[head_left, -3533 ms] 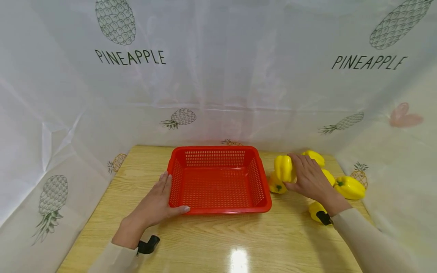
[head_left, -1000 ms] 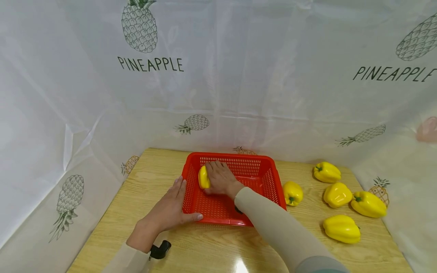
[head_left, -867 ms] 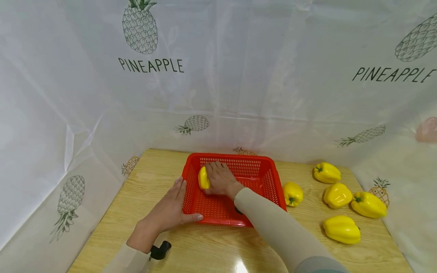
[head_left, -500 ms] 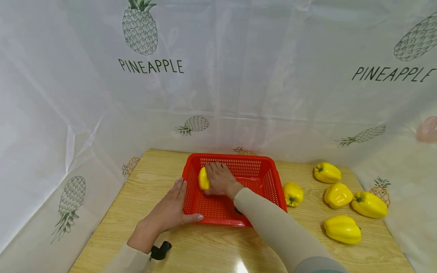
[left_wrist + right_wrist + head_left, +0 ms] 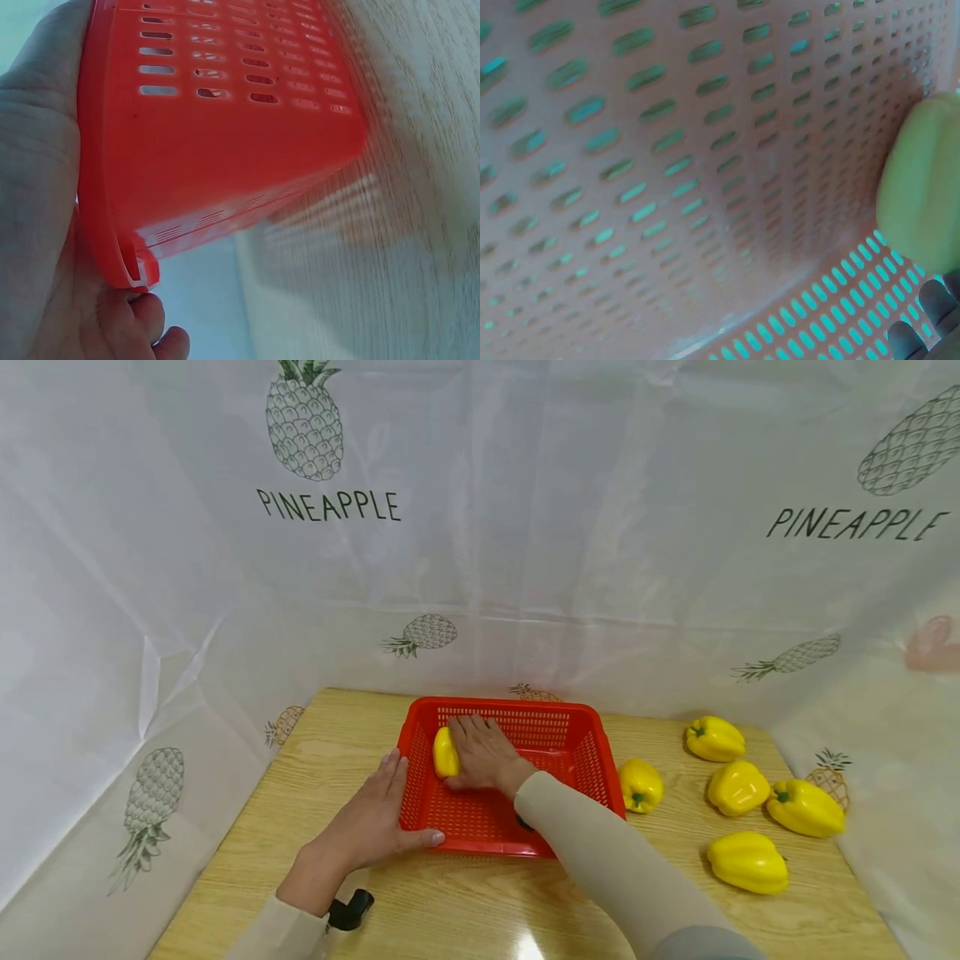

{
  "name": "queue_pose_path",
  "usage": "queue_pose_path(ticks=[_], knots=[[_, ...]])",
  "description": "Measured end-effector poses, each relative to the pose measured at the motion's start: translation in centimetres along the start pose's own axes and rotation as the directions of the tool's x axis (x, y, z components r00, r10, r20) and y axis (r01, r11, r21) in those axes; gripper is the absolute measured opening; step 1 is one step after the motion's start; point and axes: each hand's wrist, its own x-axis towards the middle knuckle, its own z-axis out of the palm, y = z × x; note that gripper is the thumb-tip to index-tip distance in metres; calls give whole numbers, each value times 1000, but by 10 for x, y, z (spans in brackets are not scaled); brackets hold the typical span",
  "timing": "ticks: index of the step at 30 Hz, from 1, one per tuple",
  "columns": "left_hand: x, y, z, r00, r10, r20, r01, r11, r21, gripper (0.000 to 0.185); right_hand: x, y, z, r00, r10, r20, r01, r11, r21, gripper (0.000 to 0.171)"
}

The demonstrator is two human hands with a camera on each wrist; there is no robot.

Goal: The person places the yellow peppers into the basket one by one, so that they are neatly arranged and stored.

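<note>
A yellow bell pepper (image 5: 446, 752) lies inside the red plastic basket (image 5: 510, 850), near its left end. My right hand (image 5: 483, 754) reaches into the basket and grips that pepper from its right side. In the right wrist view, fingertips (image 5: 937, 304) show at the lower end of the pepper (image 5: 919, 187), beside the perforated basket wall. My left hand (image 5: 367, 818) rests against the basket's near left corner, fingers extended along the left rim and thumb on the front rim. Its palm lies along the rim in the left wrist view, outside the basket wall (image 5: 225, 150).
Another yellow bell pepper (image 5: 641, 786) sits just right of the basket. Several more, such as the nearest pepper (image 5: 747, 862), lie farther right on the wooden table (image 5: 450, 910). A white pineapple-print sheet (image 5: 525, 552) hangs behind and at both sides.
Since the oldest frame, my right hand has carried the bell pepper left and down from beside the basket into it. Over the last second, both hands have stayed in place.
</note>
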Motion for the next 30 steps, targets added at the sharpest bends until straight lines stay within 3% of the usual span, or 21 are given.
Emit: queue_pose_path(ticks=[15, 30], knots=[[0, 0, 0, 1000, 16, -6, -15, 996, 88, 135, -29, 19, -27, 999, -25, -27, 24, 999, -35, 104], [3, -1, 1, 1000, 13, -4, -13, 1000, 25, 136, -62, 46, -46, 996, -7, -92, 4, 999, -32, 93]])
